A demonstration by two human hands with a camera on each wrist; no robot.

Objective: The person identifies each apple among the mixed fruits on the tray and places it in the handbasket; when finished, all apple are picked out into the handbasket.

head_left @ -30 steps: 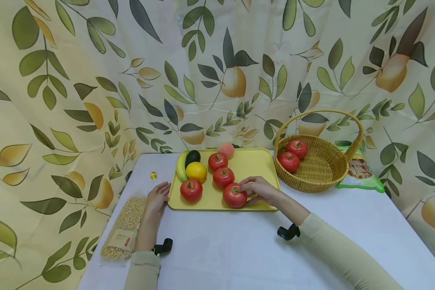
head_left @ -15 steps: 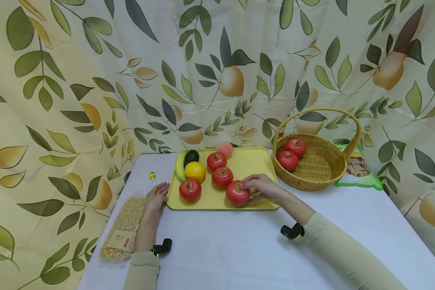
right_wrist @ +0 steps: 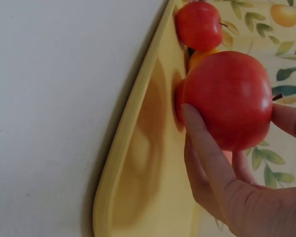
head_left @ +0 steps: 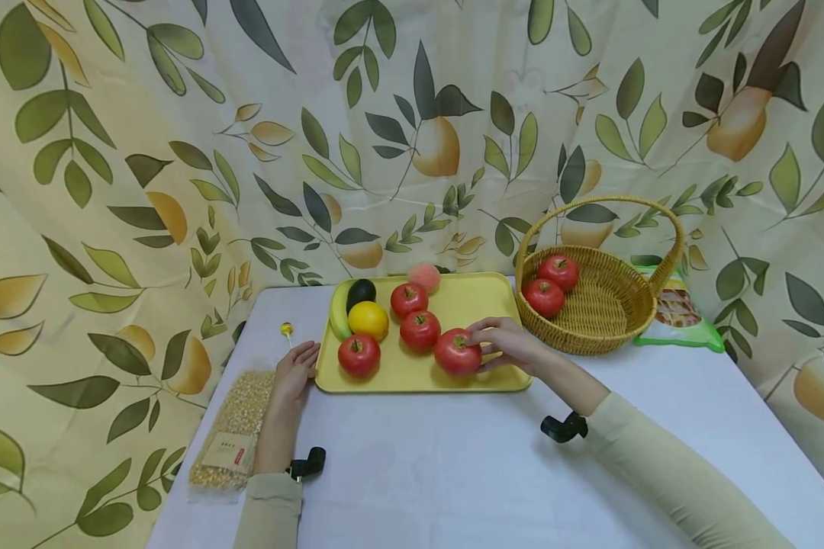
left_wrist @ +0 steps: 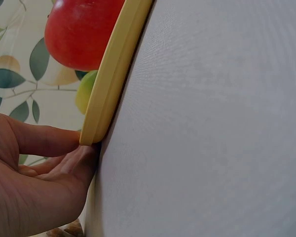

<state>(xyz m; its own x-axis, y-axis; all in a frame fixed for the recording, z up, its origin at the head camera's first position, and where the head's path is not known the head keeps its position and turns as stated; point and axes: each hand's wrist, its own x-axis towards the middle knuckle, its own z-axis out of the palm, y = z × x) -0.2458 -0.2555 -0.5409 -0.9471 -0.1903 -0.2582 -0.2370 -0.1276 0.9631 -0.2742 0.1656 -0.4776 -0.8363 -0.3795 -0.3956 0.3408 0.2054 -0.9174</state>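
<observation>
My right hand [head_left: 511, 345] holds a red apple [head_left: 457, 351] above the front of the yellow tray [head_left: 494, 297]. In the right wrist view the thumb and fingers curl round this apple [right_wrist: 228, 101], its stem pointing sideways, with a gap between it and the tray. At the tray's left end, my left hand [head_left: 294, 374] grips the rim; the left wrist view has the thumb against the rim [left_wrist: 104, 98] and the fingers below. Also on the tray lie apples [head_left: 359, 355], a lemon [head_left: 368, 321], a dark oval fruit [head_left: 361, 293], a banana [head_left: 339, 311] and a peach [head_left: 424, 277].
A wicker basket [head_left: 590, 335] with two red apples [head_left: 545, 297] stands at the back right. Behind it lies a green and white snack bag [head_left: 680, 320]. On the left are a clear bag of kernels [head_left: 236, 427] and a lollipop [head_left: 286, 329]. A patterned curtain [head_left: 412, 137] hangs behind.
My right hand has lifted the apple off the tray and moved it a little to the right. The left hand keeps its place at the tray's edge.
</observation>
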